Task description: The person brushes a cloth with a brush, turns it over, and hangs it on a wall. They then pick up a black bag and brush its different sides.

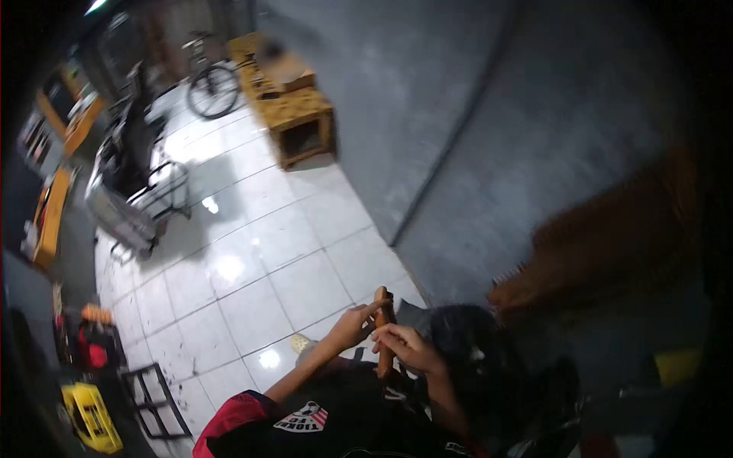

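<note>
A long, narrow brown object (pixel 385 359) with a dark slit near its top end stands almost upright in front of my chest; its exact kind I cannot make out. My left hand (pixel 353 326) is closed at its upper part, with fingers reaching across the top. Lower down, my right hand (pixel 408 347) wraps round its middle from the other side. Below the hands is my black shirt (pixel 351 412) with a white crest, partly covering my lap. My fingertips behind the object are hidden.
Beside my right arm lies a dark, bulky item (pixel 466 336). On the left stand a reclining chair (pixel 134 175), a black frame (pixel 156 401) and a yellow object (pixel 92 416). Farther off are a wooden table (pixel 294 111) and a bicycle (pixel 214 90). A grey wall (pixel 458 91) rises at right.
</note>
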`<act>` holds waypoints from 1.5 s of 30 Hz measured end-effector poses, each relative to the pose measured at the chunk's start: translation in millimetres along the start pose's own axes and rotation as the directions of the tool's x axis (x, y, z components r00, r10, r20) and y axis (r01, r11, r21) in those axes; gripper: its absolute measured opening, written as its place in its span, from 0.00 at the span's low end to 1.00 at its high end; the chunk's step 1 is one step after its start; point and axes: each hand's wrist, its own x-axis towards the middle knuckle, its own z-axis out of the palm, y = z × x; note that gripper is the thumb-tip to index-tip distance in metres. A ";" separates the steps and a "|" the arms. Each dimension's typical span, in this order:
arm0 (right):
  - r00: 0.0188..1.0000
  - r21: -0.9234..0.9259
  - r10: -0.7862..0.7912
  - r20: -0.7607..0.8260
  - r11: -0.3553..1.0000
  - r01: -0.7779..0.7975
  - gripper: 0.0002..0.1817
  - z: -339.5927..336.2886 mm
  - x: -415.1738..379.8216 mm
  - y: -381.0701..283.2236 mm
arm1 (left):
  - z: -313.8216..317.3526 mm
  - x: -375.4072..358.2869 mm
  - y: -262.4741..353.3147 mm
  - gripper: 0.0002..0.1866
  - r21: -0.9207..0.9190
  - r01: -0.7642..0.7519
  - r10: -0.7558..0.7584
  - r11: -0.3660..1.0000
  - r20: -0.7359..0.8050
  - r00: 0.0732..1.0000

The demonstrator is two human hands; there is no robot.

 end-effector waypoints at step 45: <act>0.824 -0.583 0.090 0.560 0.749 0.314 0.19 420.1 830.3 -157.7 | -698.8 -176.4 -292.7 0.17 -0.339 0.585 -0.486 0.737 -0.867 0.111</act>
